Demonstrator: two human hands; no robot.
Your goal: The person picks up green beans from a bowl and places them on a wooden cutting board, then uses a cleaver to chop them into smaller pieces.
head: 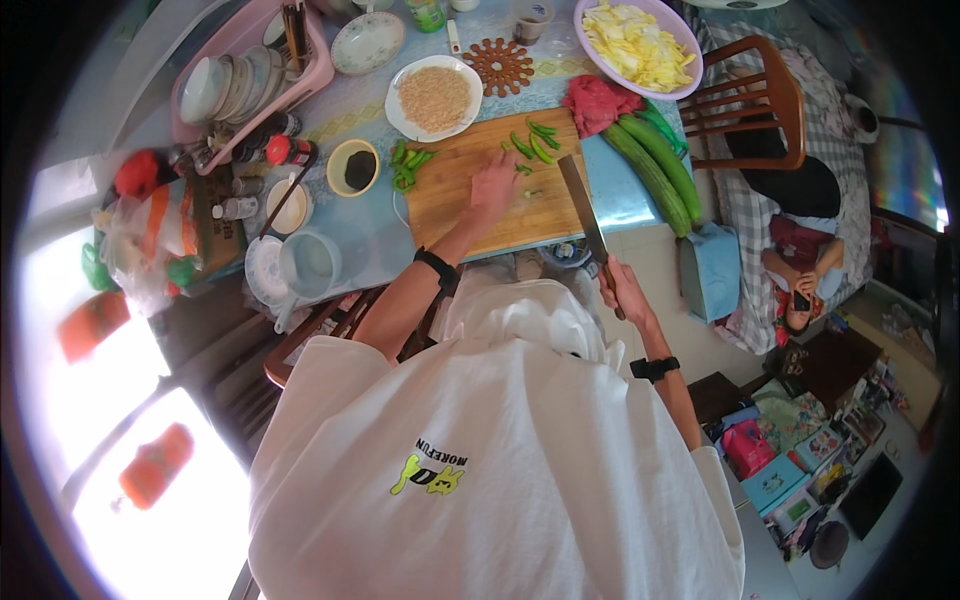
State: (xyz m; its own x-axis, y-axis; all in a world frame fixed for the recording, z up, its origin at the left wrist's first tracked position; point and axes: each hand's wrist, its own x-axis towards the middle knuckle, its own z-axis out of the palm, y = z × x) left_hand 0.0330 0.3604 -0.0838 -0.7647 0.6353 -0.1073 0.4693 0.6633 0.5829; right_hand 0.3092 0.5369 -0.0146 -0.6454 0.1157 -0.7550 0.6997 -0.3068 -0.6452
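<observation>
My left hand point(495, 184) is lowered over the wooden cutting board point(450, 202). Its fingertips reach small green chilli pieces; whether they grip one is hard to see. Just beyond the fingers lie several whole green chillies point(538, 150). At the board's left edge is a pile of chillies point(405, 166), some of them cut. My right hand point(628, 291) grips the handle of a long-bladed kitchen knife point(581, 199). The blade points away from me, across the board's right edge, and stays apart from the chillies.
Two cucumbers point(651, 172) and a red plastic bag point(596, 105) lie right of the board. Beyond it stand a plate of pale minced food point(435, 99) and a basin of cut cabbage point(637, 45). A yellow bowl point(339, 169) stands left. A person point(806, 240) lies on a bed.
</observation>
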